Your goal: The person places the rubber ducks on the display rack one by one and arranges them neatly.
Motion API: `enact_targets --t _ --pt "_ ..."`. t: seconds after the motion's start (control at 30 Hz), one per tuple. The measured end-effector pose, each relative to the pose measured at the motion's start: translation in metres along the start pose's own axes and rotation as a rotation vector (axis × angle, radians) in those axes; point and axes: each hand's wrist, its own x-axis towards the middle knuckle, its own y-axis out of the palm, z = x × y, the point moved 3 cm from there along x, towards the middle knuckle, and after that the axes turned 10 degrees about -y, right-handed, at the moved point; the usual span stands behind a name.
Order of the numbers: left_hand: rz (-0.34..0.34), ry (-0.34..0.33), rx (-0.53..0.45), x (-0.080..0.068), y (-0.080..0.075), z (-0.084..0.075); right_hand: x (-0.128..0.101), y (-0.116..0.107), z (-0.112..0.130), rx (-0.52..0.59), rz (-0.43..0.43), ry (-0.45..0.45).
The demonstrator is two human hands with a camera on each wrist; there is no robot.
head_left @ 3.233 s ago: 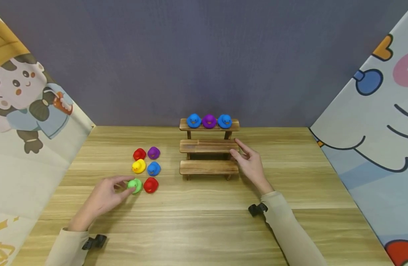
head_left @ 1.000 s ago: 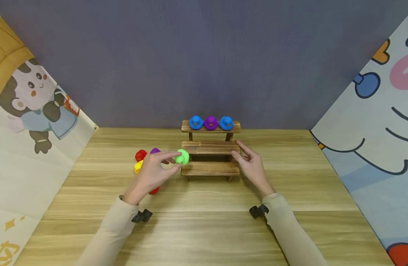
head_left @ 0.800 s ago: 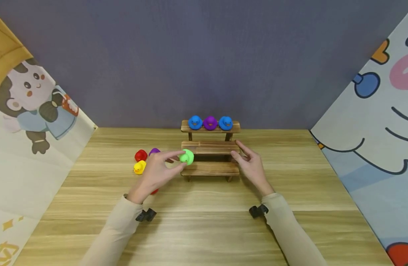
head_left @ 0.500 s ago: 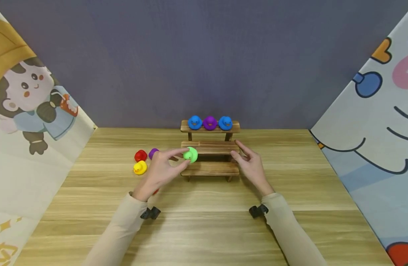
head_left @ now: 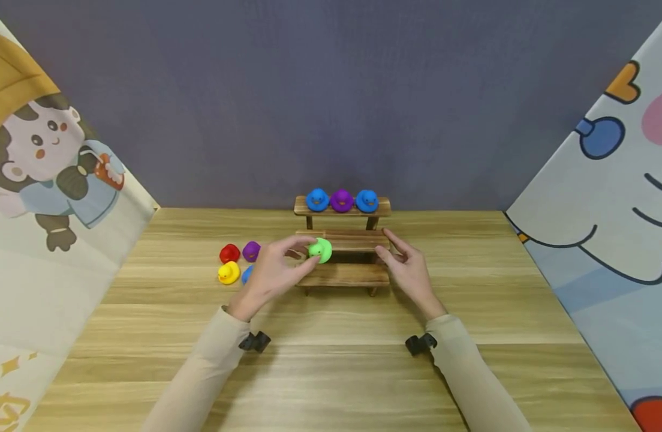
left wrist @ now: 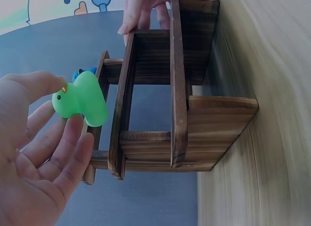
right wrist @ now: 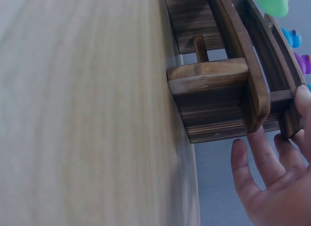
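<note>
My left hand (head_left: 304,258) pinches a green toy duck (head_left: 321,249) between thumb and fingers, just in front of the left part of the middle step of a three-step wooden stand (head_left: 342,275). In the left wrist view the green duck (left wrist: 82,99) hangs beside the stand (left wrist: 175,90), held by my left hand (left wrist: 68,120). My right hand (head_left: 386,243) rests with straight fingers against the stand's right end. The right wrist view shows my right hand (right wrist: 272,177) touching the stand (right wrist: 218,80). Two blue ducks (head_left: 317,200) and a purple one (head_left: 342,200) sit on the top step.
On the wooden table (head_left: 331,372), left of the stand, lie a red duck (head_left: 229,253), a purple duck (head_left: 250,251), a yellow duck (head_left: 229,273) and a blue duck (head_left: 247,274) half hidden by my left hand. Printed cloth walls flank both sides.
My left hand lifted the green duck from the group on the table and carried it right and up to the stand's middle step. The right hand stayed at the stand.
</note>
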Motion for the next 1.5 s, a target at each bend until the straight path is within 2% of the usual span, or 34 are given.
enact_targets --t 0.2,0.53,0.93,1.2,1.5 --pt "0.027 0.009 -0.032 0.007 0.006 -0.006 -0.001 0.000 0.003 0.001 -0.006 -0.004" --pt "0.024 0.032 -0.031 0.024 0.018 -0.015 -0.001 0.000 0.003 -0.003 -0.006 -0.010" --pt "0.058 0.084 0.014 0.044 0.037 -0.025 -0.001 0.000 0.004 -0.003 -0.013 -0.028" --pt "0.086 0.075 -0.024 0.053 0.045 -0.028 -0.001 0.001 0.003 0.011 -0.011 -0.025" --pt "0.116 0.052 -0.021 0.062 0.057 -0.026 0.001 0.000 0.003 -0.002 0.020 -0.008"
